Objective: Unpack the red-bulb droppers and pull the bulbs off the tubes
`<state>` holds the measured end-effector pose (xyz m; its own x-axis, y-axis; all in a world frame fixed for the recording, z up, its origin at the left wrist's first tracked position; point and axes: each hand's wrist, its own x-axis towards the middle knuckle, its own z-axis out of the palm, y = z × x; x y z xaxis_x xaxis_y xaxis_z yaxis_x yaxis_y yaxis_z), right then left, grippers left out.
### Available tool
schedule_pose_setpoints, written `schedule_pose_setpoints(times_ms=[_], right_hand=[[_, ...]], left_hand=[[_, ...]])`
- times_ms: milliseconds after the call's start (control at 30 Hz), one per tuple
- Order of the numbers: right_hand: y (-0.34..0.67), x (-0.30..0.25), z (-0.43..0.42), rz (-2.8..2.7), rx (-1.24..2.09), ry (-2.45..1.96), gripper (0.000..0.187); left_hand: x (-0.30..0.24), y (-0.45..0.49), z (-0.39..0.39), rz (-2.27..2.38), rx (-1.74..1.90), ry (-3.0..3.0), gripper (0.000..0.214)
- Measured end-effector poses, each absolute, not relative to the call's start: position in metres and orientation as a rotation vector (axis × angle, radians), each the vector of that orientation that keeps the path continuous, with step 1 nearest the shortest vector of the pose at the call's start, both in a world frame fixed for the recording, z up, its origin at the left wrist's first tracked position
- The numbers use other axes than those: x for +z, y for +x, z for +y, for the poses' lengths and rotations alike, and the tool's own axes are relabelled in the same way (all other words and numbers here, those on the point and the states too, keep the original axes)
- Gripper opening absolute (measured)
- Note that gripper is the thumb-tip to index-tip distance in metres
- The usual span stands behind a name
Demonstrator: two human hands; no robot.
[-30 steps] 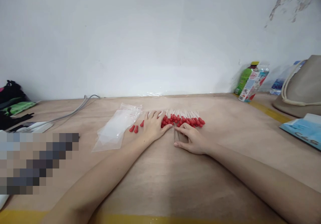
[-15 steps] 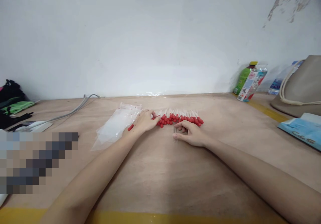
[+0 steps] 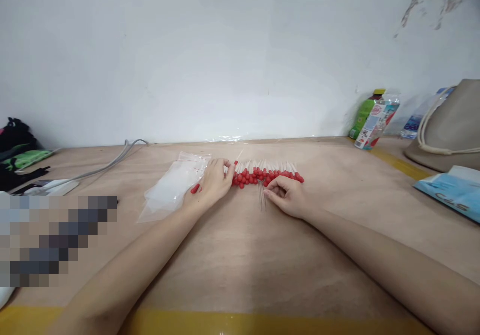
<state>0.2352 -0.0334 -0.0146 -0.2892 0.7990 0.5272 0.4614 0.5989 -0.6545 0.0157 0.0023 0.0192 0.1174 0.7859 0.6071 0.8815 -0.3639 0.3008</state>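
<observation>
A row of red-headed sticks [image 3: 258, 176] lies across the middle of the table, pale stems pointing toward the wall. My left hand [image 3: 218, 179] is at the row's left end, fingers closed on one red-headed stick [image 3: 236, 163] whose stem slants up to the right. Several thin rods [image 3: 261, 202] stick out from the row toward me. Beside them my right hand [image 3: 287, 195] is curled, thumb and fingertips pinched together against the rightmost rod; what lies between them is hidden. One loose red piece [image 3: 195, 189] sits left of my left wrist.
Clear plastic zip bags [image 3: 168, 187] lie left of my left hand. A grey cable [image 3: 112, 162] runs on the left. At the right stand bottles [image 3: 375, 122], a beige bag [image 3: 450, 125] and a blue packet [image 3: 450, 190]. Yellow tape [image 3: 187, 322] marks the front edge.
My left hand has drawn back slightly and a red-headed stick now shows at its fingertips. My right fingers have shifted a little right and up, leaving the thin rods more exposed.
</observation>
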Motion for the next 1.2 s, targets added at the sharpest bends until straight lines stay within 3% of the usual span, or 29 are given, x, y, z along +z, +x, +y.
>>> schedule_pose_setpoints(times_ms=[100,267,367,600,1200], right_hand=[[0.231,-0.016,-0.038,-1.972,0.084,-0.917,0.015],[0.228,-0.014,-0.042,-2.046,-0.252,-0.945,0.047],[0.228,-0.014,-0.041,-2.164,-0.281,-0.926,0.049],[0.222,-0.014,-0.035,-2.244,-0.201,-0.842,0.020],[0.216,-0.013,-0.038,-2.239,-0.120,-0.807,0.019]], left_hand=[[0.018,0.010,-0.024,-1.592,-1.031,-2.314,0.016],[0.017,0.002,-0.050,-1.276,-0.864,-2.601,0.012],[0.015,0.001,-0.047,-1.175,-0.869,-2.654,0.012],[0.004,-0.001,-0.038,-1.100,-0.955,-2.683,0.014],[0.002,0.014,-0.037,-0.964,-0.922,-2.803,0.021]])
